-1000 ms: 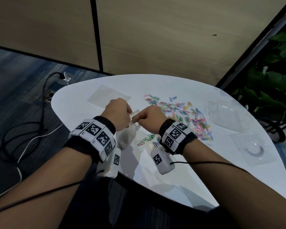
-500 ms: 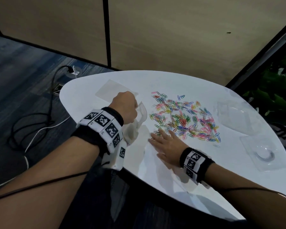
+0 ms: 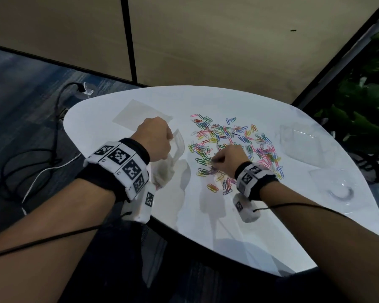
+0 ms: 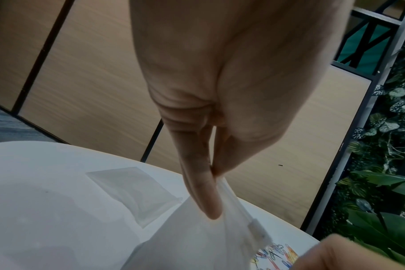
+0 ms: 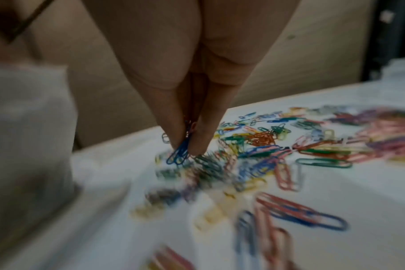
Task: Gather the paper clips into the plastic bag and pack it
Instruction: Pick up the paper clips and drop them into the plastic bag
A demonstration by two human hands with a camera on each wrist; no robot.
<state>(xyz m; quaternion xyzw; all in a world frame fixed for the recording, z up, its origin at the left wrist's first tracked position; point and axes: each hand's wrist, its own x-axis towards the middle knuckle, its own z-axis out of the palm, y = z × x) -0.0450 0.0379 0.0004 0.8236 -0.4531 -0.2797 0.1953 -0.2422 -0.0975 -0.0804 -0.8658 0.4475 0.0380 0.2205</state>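
Half a second before, the right hand [image 3: 229, 159] had lain flat and spread on the table [image 3: 206, 215] at the near edge of the clips; by this moment it had lifted and drawn its fingers together, pinching a small bunch of paper clips, blue ones among them, between thumb and fingertips [image 5: 201, 138] just above the pile. That white rounded table carried everything. On its far left corner lay a flat clear bag [image 3: 140, 115], and toward the right edge sat clear plastic packaging [image 3: 302, 145], well apart from the work. Nearer the middle, the left hand [image 3: 154, 142] held the plastic bag [image 3: 165, 171] up off the surface, thumb [image 4: 202, 193] and forefinger pinching its zip rim, the mouth turned toward the clips and the body hanging crumpled below. The coloured paper clips [image 3: 230, 138] lay scattered loose on the tabletop just right of the bag, most still outside it.
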